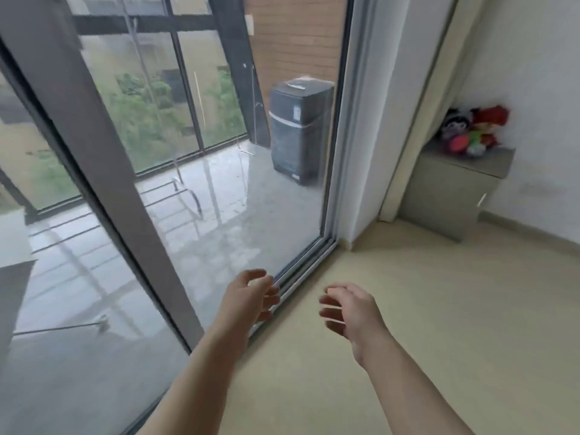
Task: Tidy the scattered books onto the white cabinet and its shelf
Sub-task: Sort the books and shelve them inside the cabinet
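Glass door (188, 152) at 10 o'clock. My left hand (248, 299), 6 o'clock: fingers loosely curled, holding nothing. My right hand (354, 309), just beside it: likewise empty. Pale cabinet (445, 196) at 2 o'clock, plush toys (474, 130) on top.

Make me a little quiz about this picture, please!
1. True or false: the right hand holds a book.
2. What sits on the small grey cabinet? A: plush toys. B: a lamp. C: shoes.
3. Fill in: the dark grey machine stands ___ the room, past the glass door.

Key: 1 false, it holds nothing. 2 A. 3 outside.
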The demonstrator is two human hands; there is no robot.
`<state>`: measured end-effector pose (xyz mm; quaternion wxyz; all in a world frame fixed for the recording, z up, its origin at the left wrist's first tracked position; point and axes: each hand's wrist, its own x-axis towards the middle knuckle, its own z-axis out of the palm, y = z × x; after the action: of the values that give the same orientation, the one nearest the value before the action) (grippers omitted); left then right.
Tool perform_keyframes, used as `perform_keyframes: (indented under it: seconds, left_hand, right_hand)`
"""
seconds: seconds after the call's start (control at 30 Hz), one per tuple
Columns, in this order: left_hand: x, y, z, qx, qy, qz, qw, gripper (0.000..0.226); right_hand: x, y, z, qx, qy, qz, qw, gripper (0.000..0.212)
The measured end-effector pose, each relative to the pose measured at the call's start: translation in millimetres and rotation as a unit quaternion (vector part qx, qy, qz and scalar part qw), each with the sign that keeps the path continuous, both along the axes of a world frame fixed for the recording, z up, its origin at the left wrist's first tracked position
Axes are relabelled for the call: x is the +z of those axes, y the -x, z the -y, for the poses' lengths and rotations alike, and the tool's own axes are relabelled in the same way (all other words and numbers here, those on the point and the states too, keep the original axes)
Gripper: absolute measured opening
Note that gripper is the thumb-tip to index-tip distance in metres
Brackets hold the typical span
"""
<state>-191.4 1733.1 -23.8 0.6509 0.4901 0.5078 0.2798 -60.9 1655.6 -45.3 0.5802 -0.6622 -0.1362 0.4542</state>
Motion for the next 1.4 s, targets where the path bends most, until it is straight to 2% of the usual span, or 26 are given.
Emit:
perform_keyframes:
  seconds: [0.2,0.3,0.4,0.43,0.47,0.63,0.8,1.13,1.4]
  left_hand:
    - [-14.9,-172.6,-69.2,-0.119,0.006,0.008,0.993,0.005]
    - [-20.0,-256.2,-119.5,-0.171,-0.012,-0.006,0.985,0.013]
    - [-19.7,-325.4,-156.1,-0.224,-0.024,-0.038,0.974,0.009]
    - [-22.0,-379.8,-177.8,-0.253,-0.028,-0.043,0.966,0.009]
    - [-21.1,-382.2,-177.9,-0.252,-0.025,-0.047,0.966,0.009]
    - [-32.3,-535.6,-216.1,-0.325,-0.026,-0.074,0.942,0.012]
    - [-58.9,-698.6,-249.5,-0.333,-0.026,-0.097,0.937,0.01]
    - [-61.8,-985.1,-313.1,-0.314,0.012,-0.123,0.941,0.011]
    - [-111.7,-1208.3,-416.1,-0.289,0.058,-0.116,0.948,0.015]
  right_hand:
    - [-17.9,-150.2,-40.6,-0.115,0.036,0.002,0.993,0.015]
    - [-26.2,-223.6,-82.5,-0.184,0.044,-0.023,0.982,0.014]
    - [-27.6,-277.5,-115.9,-0.201,0.06,-0.051,0.976,0.013]
    - [-30.7,-322.7,-133.9,-0.221,0.054,-0.061,0.972,0.012]
    - [-26.0,-323.8,-134.4,-0.225,0.054,-0.06,0.971,0.012]
    - [-28.8,-464.6,-163.3,-0.297,0.053,-0.057,0.952,0.007]
    - [-57.4,-621.9,-189.5,-0.321,0.052,-0.084,0.942,0.003]
    - [-44.9,-918.4,-250.3,-0.297,0.088,-0.086,0.947,0.016]
    - [-85.6,-1145.2,-339.4,-0.271,0.132,-0.094,0.949,0.019]
